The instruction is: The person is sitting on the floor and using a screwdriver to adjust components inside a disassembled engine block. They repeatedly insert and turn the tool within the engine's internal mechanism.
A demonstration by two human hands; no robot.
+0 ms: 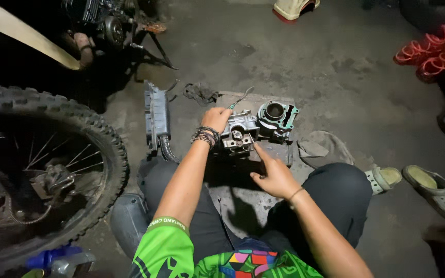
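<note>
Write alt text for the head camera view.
Seen from above, a seated person's left hand holds a slim tool against a metal engine head on the concrete floor, while the right hand steadies it. A cylinder block sits beside it; a knobby motorcycle wheel stands at left.

Bare floor (294, 56) lies open beyond the engine parts (256, 128); the knobby wheel (52, 154) crowds the left.

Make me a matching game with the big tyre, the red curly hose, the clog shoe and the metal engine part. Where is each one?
Things:
1. tyre
2. red coiled hose
3. clog
4. engine part

Places:
A. far right, low on the floor
B. under the left hand, in the middle
C. left side
D. top right corner

Pairs: 1-C, 2-D, 3-A, 4-B
</note>
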